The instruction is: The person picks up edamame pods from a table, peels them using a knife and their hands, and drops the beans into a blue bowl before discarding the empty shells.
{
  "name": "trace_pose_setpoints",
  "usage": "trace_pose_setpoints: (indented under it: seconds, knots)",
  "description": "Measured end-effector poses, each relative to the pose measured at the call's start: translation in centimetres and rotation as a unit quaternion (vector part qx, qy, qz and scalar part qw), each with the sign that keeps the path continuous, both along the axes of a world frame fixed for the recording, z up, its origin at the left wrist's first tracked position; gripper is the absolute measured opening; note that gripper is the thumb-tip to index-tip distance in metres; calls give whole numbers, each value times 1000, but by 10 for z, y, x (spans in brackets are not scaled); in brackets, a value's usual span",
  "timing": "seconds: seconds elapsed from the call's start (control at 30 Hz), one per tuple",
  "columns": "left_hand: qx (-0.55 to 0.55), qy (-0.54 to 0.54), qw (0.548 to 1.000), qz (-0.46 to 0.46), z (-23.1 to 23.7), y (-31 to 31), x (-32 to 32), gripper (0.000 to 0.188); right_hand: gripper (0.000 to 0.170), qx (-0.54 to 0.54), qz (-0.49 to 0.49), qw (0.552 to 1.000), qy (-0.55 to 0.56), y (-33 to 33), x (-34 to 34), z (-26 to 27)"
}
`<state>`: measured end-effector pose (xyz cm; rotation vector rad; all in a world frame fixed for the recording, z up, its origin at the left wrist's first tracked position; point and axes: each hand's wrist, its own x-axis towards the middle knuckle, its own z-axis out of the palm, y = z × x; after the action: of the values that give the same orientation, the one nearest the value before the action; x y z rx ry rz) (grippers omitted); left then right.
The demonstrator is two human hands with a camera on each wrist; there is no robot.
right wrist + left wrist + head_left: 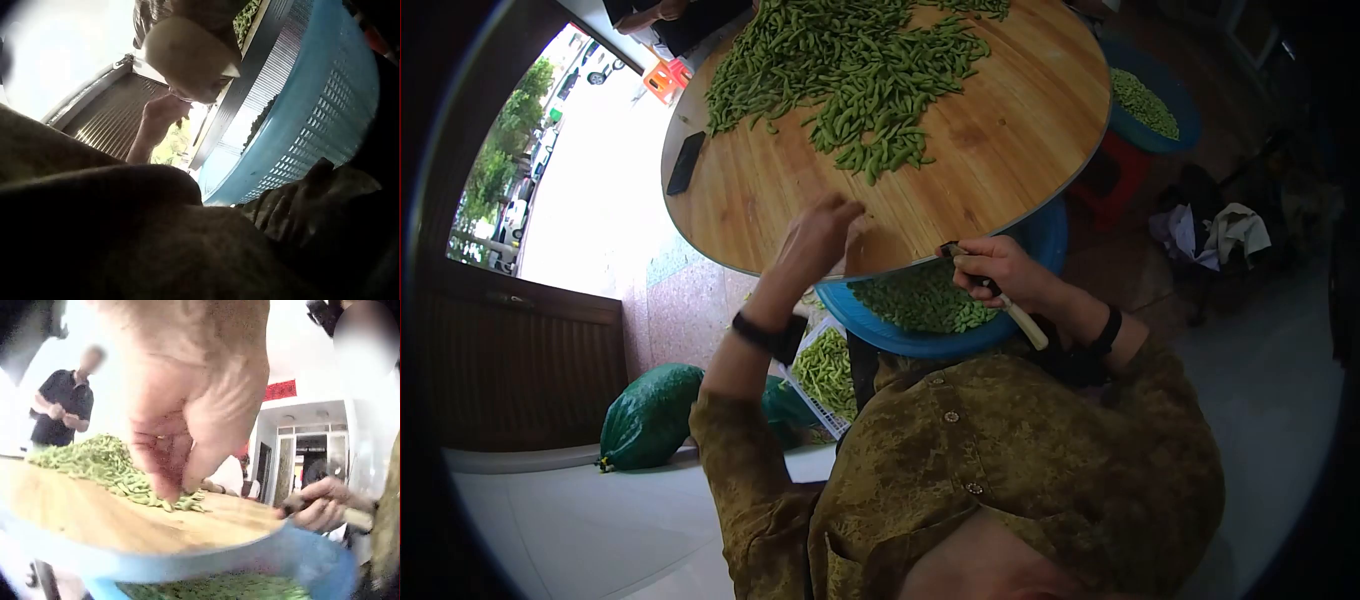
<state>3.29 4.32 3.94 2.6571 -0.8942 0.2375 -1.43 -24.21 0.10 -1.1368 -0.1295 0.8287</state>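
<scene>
Left-wrist view is giving the writing: a red banner is hanging high on a white wall, bearing dark characters that are too small and blurred to read. A round, wood-grained table is carrying a broad heap of green pods, which is spreading over its far half, and a dark phone-like slab is lying near its left edge. The left hand is hovering by the near edge with its fingers bent downward; whether they are pinching anything I cannot tell. The right hand is gripping a pale-handled tool at the rim, its dark end pointing toward the tabletop. Below, a blue basket is holding more green, and beside it a white crate is holding pods. A green sack is sitting on pale tiles near a dark slatted door; bright daylight is flooding the doorway. Left-wrist view is revealing a standing person, whom the head view is cropping to arms and dark clothing. Right-wrist view is exposing the basket's slotted wall.
</scene>
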Motion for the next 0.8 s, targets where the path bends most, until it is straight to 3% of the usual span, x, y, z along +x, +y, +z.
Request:
trace_pose_setpoints:
  seconds: [0.1, 0.23, 0.33, 0.4, 0.53, 0.6, 0.7, 0.8]
  knots:
    - [57, -25, 998, -12, -23, -10, 60, 19, 26, 1, -1, 1000, 21, -3, 2, 4]
    - [68, -43, 997, -20, -34, -18, 87, 18, 24, -1, -20, 1000, 0, -10, 3, 1]
    - [95, -45, 992, -70, -31, -15, 88, 18, 22, -4, -26, 1000, 13, -9, 2, 1]
    - [120, -118, 972, -165, -29, -9, 87, 17, 22, -4, -29, 999, 19, -8, 2, 1]
    - [148, -59, 984, -81, -37, -5, 79, 17, 23, 11, -29, 999, 16, -6, 5, -1]
    - [-51, -7, 999, -2, -43, -14, 76, 16, 24, 11, -28, 999, 23, -6, 6, -1]
    - [-105, 76, 991, -8, -41, -22, 68, 14, 24, 10, -29, 999, 14, -6, 5, -2]
    - [-154, 79, 985, 20, -35, -29, 60, 16, 24, 12, -35, 999, 21, -6, 7, -1]
